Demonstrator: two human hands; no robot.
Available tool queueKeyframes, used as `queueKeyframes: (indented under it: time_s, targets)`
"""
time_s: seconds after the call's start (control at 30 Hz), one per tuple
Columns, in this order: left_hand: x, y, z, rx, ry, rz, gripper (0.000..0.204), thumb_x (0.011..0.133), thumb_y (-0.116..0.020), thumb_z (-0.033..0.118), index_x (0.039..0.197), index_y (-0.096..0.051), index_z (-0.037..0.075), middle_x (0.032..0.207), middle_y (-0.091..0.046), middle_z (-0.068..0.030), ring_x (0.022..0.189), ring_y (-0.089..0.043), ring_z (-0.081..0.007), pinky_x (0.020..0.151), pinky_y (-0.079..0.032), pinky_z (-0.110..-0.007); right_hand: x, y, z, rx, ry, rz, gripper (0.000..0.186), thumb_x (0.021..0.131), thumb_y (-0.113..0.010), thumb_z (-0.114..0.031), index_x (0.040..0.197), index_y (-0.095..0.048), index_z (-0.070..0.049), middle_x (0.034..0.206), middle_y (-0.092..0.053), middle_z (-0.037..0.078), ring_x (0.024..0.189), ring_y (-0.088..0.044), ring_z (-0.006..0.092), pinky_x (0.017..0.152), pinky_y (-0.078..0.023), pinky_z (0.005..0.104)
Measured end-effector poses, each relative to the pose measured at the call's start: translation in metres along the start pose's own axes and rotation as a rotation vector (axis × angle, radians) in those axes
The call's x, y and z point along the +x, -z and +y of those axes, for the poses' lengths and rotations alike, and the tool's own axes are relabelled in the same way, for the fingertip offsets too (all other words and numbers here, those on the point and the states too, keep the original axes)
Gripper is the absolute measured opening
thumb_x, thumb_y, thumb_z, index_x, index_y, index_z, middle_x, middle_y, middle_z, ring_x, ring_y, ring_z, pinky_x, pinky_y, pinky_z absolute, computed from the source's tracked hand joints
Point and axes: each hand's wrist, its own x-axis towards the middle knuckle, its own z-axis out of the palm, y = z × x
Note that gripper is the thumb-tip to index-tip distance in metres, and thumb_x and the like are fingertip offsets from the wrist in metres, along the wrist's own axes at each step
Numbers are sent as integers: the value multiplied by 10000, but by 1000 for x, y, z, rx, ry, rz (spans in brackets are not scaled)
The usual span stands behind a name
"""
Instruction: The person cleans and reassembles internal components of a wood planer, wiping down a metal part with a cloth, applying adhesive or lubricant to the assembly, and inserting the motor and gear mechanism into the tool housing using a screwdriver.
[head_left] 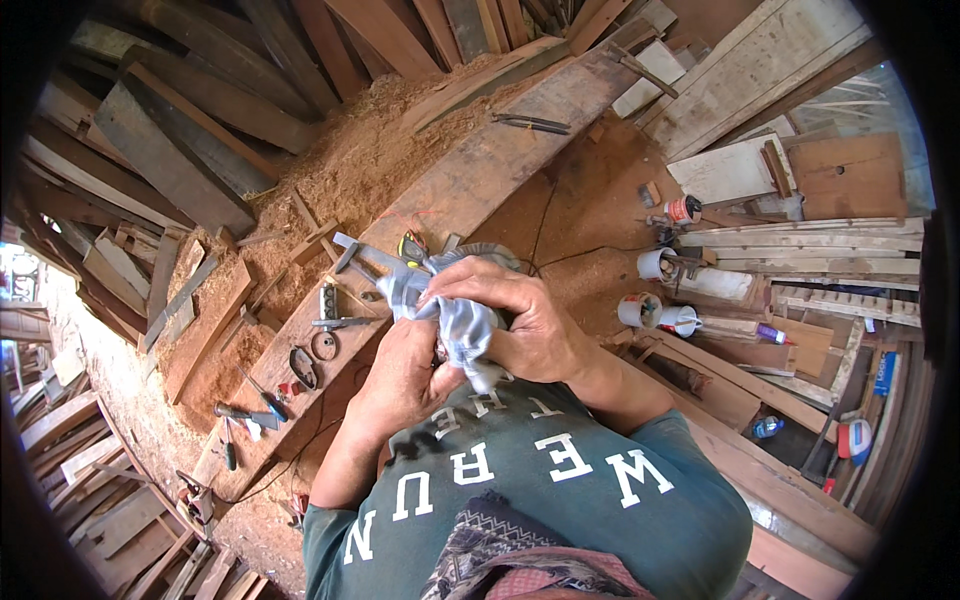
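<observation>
A crumpled grey-white cloth (468, 335) is bunched up between my two hands in front of my chest, above the plank bench. My left hand (405, 370) is closed around its near left side, thumb pressed against it. From the right, my right hand (505, 310) wraps over the top with bent fingers. Folds hide whatever may be inside the cloth. Just beyond lies a yellow-and-black tool (412, 248), partly covered. A flat grey T-shaped metal piece (362, 260) rests beside it on the plank bench (480, 200).
On the bench's left stretch lie a metal ring (323, 345), a dark curved part (303, 368) and screwdrivers (265, 395). Pincers (530, 124) and a hammer (645, 75) lie farther along. Leaning boards (180, 150) and sawdust border it; tubs (640, 310) stand right.
</observation>
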Motion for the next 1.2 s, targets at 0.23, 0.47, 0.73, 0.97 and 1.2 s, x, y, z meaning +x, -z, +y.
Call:
queueKeyframes:
  time_s: [0.23, 0.47, 0.73, 0.97, 1.2]
  targets:
    - [4, -12, 1, 457, -2, -33, 818, 794, -876, 247, 1468, -495, -18, 1348, -604, -261, 1249, -579, -468, 1080, -454, -548, -5, 0, -4, 269, -298, 84, 195, 959, -743, -89, 1114, -751, 29, 1076, -717, 57, 974, -668, 108, 841, -531, 279]
    - [5, -20, -5, 427, 17, 57, 715, 792, -854, 207, 1369, -531, -64, 1278, -611, -243, 1218, -579, -463, 1064, -469, -528, -6, 5, 9, 358, -389, 187, 210, 1099, -645, -193, 1078, -757, -16, 950, -689, -39, 902, -580, 42, 795, -501, 255]
    - [-4, -17, -8, 83, 213, 379, 431, 894, -798, 180, 1170, -548, -37, 1033, -564, -213, 930, -581, -428, 829, -491, -505, -8, 10, 9, -134, -159, 256, 190, 1060, -707, -170, 1095, -727, 15, 954, -709, 81, 899, -658, 144, 802, -528, 313]
    - [3, -10, -2, 121, 109, 226, 449, 943, -785, 247, 1160, -518, -41, 1003, -531, -224, 901, -554, -437, 808, -483, -494, 14, 5, -2, 41, -198, 505, 123, 942, -763, 2, 1008, -667, -37, 973, -668, 17, 901, -632, 100, 808, -534, 284]
    - [4, -5, 6, 69, 223, 204, 413, 972, -730, 240, 1201, -523, -35, 1023, -587, -262, 949, -616, -475, 823, -507, -520, 14, -12, -10, -368, 120, 174, 229, 899, -741, -16, 1121, -716, 34, 1066, -661, 144, 962, -686, 319, 842, -573, 396]
